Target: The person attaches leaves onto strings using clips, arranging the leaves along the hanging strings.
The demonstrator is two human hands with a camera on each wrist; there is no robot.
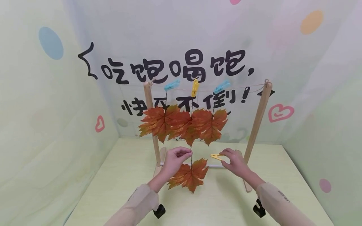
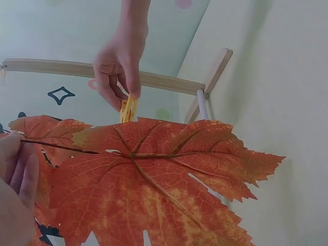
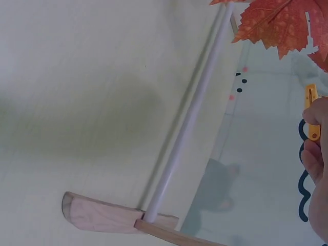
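In the head view, my left hand [image 1: 173,162] pinches the dark stem of an orange-red artificial maple leaf [image 1: 193,176], which hangs below the fingertips. The left wrist view shows this leaf [image 2: 154,179] large, its stem [image 2: 59,146] between finger and thumb. To the right, my right hand [image 1: 237,162] pinches a yellow clothespin [image 1: 216,156] by its handle end, its tip pointing toward the stem. Above both hands, three similar leaves [image 1: 162,124] hang side by side from a string [image 1: 246,87], held by two blue clothespins [image 1: 223,86] and a yellow clothespin [image 1: 195,88].
A wooden post [image 1: 257,125] on the right and another wooden post [image 1: 149,97] on the left hold up the string. A white rod [image 3: 189,118] joins their feet low down. Beneath is a pale table [image 1: 209,204], with printed fabric walls [image 1: 181,28] around it.
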